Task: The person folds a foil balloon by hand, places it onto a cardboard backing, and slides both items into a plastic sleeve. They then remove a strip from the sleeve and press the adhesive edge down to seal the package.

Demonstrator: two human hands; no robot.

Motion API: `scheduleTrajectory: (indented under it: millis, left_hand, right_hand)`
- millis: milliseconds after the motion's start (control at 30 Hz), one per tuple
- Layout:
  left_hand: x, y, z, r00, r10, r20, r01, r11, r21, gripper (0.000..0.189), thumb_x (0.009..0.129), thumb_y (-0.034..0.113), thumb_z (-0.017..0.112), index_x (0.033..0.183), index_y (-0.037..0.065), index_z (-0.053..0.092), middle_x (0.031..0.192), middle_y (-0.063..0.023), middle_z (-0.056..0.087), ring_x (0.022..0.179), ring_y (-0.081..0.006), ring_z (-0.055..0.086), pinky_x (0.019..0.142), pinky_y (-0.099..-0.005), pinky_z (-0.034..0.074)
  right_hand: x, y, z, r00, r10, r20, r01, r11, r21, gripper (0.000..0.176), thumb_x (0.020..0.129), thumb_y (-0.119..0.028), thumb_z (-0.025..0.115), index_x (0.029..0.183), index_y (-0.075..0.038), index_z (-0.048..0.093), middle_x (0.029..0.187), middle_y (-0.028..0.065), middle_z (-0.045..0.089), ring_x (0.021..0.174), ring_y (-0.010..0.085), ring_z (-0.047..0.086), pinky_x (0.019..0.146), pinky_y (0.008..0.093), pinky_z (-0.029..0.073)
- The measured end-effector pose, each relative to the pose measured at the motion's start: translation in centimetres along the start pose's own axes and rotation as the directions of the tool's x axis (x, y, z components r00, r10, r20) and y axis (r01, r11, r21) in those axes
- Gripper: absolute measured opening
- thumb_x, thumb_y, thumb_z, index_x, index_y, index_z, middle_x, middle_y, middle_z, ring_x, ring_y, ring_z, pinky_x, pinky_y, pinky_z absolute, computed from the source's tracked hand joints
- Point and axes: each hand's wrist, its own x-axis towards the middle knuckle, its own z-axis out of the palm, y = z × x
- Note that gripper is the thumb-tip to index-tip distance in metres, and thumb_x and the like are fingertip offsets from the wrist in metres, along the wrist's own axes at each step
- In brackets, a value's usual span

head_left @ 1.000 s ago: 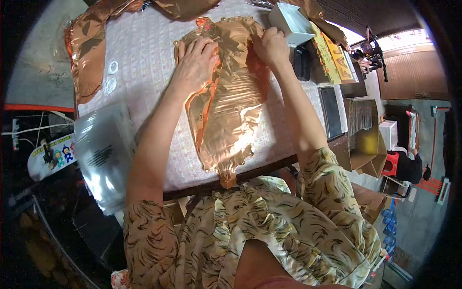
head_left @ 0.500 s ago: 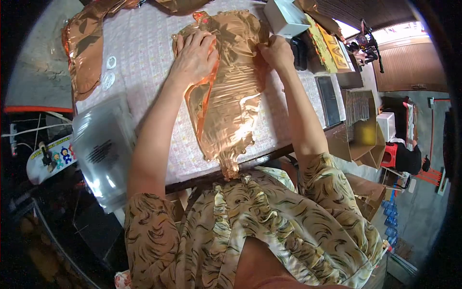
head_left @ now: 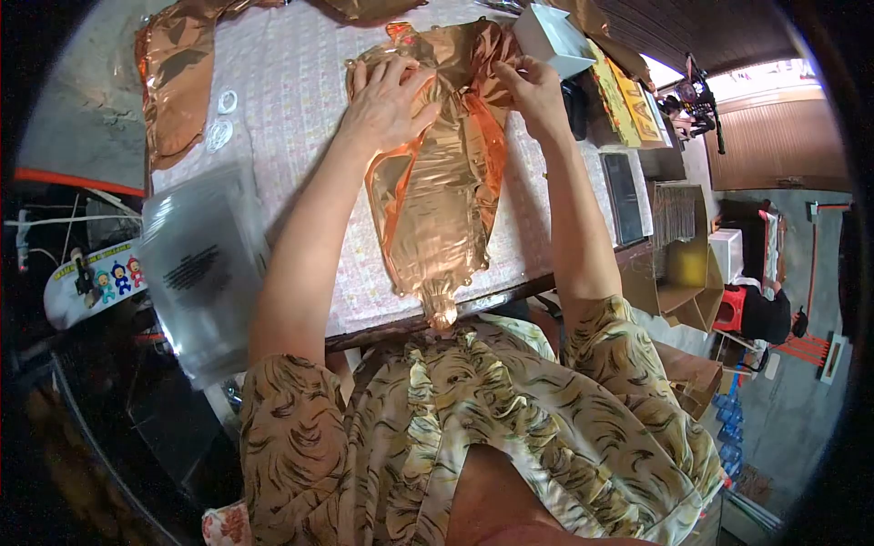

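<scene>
A flat copper-coloured foil balloon lies on the table in front of me, its narrow neck pointing at my body over the near edge. My left hand rests on the balloon's upper left part, fingers stretched out over a folded-in side. At the upper right, my right hand pinches the balloon's edge between thumb and fingers. That side is lifted and creased, with a fold running down toward the neck. A small orange-red tab shows at the balloon's far end.
More copper foil lies at the far left beside white ribbon coils. A stack of clear plastic bags overhangs the left corner. On the right are a white box, a yellow box and a dark flat device. A person sits beyond.
The balloon's right side, flat before, is now raised and folded inward by my right hand. My left hand stays on the left fold. The whole view has shifted slightly.
</scene>
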Motion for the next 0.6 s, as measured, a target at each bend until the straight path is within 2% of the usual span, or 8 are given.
scheduleTrajectory:
  millis: [33,167,233,267,300,367,400,600]
  left_hand:
    - [0.0,0.0,0.0,1.0,-0.002,0.006,0.002,1.0,0.007,0.056,0.097,0.05,0.06,0.143,0.018,0.057,0.141,-0.0084,0.05,0.135,-0.0299,0.047,0.12,-0.0641,0.021]
    - [0.1,0.1,-0.2,0.999,0.0,0.04,0.0,1.0,0.021,0.062,0.097,0.057,0.059,0.146,0.019,0.055,0.144,-0.0081,0.048,0.137,-0.0298,0.046,0.121,-0.0653,0.019]
    - [0.1,0.1,-0.2,0.999,0.008,0.043,-0.009,1.0,0.028,0.063,0.097,0.057,0.059,0.146,0.019,0.054,0.144,-0.0081,0.048,0.138,-0.0296,0.045,0.121,-0.0656,0.019]
    - [0.1,0.1,-0.1,0.999,0.012,0.042,-0.013,0.999,0.035,0.063,0.097,0.057,0.059,0.147,0.019,0.053,0.145,-0.008,0.047,0.139,-0.0294,0.044,0.121,-0.0659,0.018]
    - [0.1,0.1,0.1,0.999,0.014,0.043,-0.015,0.999,0.036,0.063,0.097,0.057,0.059,0.147,0.019,0.053,0.145,-0.008,0.047,0.139,-0.0294,0.044,0.121,-0.0659,0.018]
    - [0.1,0.0,0.2,0.999,0.016,0.032,-0.018,0.998,0.052,0.063,0.097,0.057,0.059,0.147,0.02,0.053,0.145,-0.008,0.047,0.14,-0.0291,0.043,0.121,-0.0666,0.018]
    - [0.1,0.0,0.1,0.999,0.014,0.033,-0.016,0.998,0.054,0.063,0.097,0.057,0.059,0.147,0.02,0.053,0.145,-0.008,0.047,0.14,-0.0291,0.043,0.121,-0.0666,0.018]
    - [0.2,0.2,-0.4,0.998,0.014,0.055,-0.017,0.998,0.052,0.062,0.096,0.053,0.061,0.145,0.015,0.054,0.146,-0.008,0.047,0.139,-0.0289,0.044,0.121,-0.0662,0.018]
  right_hand:
    - [-0.5,-0.5,0.3,0.999,0.046,0.02,-0.049,0.981,0.186,0.026,0.095,-0.021,0.07,0.1,0.005,0.071,0.087,0.0095,0.073,0.074,0.0174,0.069,0.066,0.0355,0.055]
    - [-1.1,-0.6,0.5,0.993,0.114,-0.021,-0.097,0.916,0.389,0.018,0.097,-0.012,0.062,0.102,0.003,0.071,0.091,0.009,0.073,0.074,0.0164,0.068,0.063,0.0341,0.055]
    - [-0.2,2.7,-0.2,0.976,0.153,0.153,-0.216,0.739,0.638,0.017,0.095,-0.005,0.057,0.099,0.002,0.071,0.091,0.0105,0.073,0.077,0.0165,0.069,0.067,0.0331,0.057]
    - [2.3,7.8,0.5,0.989,0.133,0.069,-0.146,0.752,0.643,0.024,0.093,0.002,0.05,0.103,0.003,0.073,0.096,0.0124,0.074,0.082,0.0155,0.069,0.073,0.0321,0.057]
    - [0.9,6.0,1.0,0.989,0.133,0.068,-0.145,0.751,0.644,0.024,0.093,0.002,0.05,0.103,0.003,0.073,0.096,0.0124,0.074,0.082,0.0155,0.069,0.073,0.0321,0.057]
    - [-3.5,-0.2,2.8,0.997,-0.034,-0.071,0.044,0.989,0.144,0.033,0.091,0.008,0.048,0.112,0.003,0.073,0.101,0.0118,0.075,0.085,0.0144,0.068,0.076,0.0298,0.056]
    - [-1.7,3.7,2.3,0.994,-0.108,0.012,0.108,0.994,-0.009,0.035,0.096,0.008,0.053,0.126,0.003,0.07,0.115,0.0068,0.074,0.095,0.011,0.066,0.087,0.0256,0.055]
    - [-2.0,3.8,4.1,0.994,-0.096,0.058,0.071,0.938,0.338,0.03,0.102,-0.006,0.06,0.131,0.0,0.068,0.107,0.0035,0.073,0.091,0.0095,0.064,0.08,0.024,0.053]
